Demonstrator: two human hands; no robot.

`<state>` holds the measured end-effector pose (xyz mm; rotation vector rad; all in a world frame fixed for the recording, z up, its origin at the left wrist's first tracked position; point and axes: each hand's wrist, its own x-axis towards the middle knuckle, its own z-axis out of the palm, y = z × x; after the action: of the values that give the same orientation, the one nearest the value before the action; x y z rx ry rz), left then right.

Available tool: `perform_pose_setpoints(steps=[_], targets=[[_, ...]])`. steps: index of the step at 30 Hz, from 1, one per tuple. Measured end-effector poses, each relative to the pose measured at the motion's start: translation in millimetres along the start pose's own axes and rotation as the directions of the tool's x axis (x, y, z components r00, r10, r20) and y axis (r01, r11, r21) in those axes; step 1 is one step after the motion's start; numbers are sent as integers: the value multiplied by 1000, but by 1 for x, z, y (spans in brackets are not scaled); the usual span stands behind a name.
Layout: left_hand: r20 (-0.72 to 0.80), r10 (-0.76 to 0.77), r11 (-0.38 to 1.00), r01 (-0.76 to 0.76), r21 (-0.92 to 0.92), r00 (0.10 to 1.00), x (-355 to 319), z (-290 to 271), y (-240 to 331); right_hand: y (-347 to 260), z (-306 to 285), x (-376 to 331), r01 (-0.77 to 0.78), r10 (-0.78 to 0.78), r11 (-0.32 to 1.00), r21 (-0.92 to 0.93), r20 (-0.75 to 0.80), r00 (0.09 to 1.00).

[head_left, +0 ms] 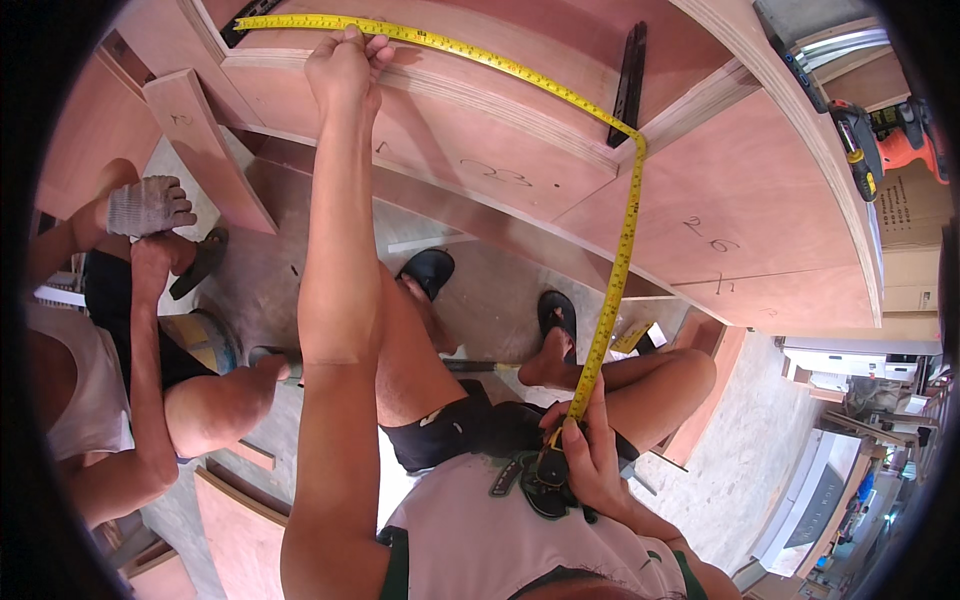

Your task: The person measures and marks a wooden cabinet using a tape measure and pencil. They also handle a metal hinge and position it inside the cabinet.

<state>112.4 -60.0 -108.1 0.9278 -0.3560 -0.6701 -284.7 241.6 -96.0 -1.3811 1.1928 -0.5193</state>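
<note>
A yellow tape measure blade [480,62] runs along the upper edge of a plywood cabinet, bends sharply at a panel corner, and comes down toward me. Far forward, my left hand [345,70] pinches the blade near its end, fingers at the plywood rail [450,85]. Close to my body, my right hand [592,460] is wrapped round the tape measure's dark case [552,468], thumb by the blade's mouth. Black drawer slides [628,85] are fixed inside the cabinet, one beside the bend and another beside the blade's end. Pencil marks show on the plywood front [700,240].
At the left a co-worker sits low, one hand in a grey glove [150,207]. A loose plywood strip [210,150] leans on the cabinet. An orange and black power tool [905,150] lies at the far right. More boards [240,535] stand at the lower left.
</note>
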Motion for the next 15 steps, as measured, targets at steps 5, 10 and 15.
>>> perform_pose_setpoints(steps=[5, 10, 15], targets=[[-4, 14, 1000, -14, 23, 1000, 0, 0, 0, 6, -3, 0, 88, -87, 991, -98, 19, 996], [-8, 14, 999, -14, 37, 1000, 2, 0, -1, 8, -2, 0, 96, -96, 992, -81, 7, 995], [-21, 30, 998, -28, 61, 999, 8, -4, -6, -1, -3, 4, 68, -66, 995, -77, 25, 997]])
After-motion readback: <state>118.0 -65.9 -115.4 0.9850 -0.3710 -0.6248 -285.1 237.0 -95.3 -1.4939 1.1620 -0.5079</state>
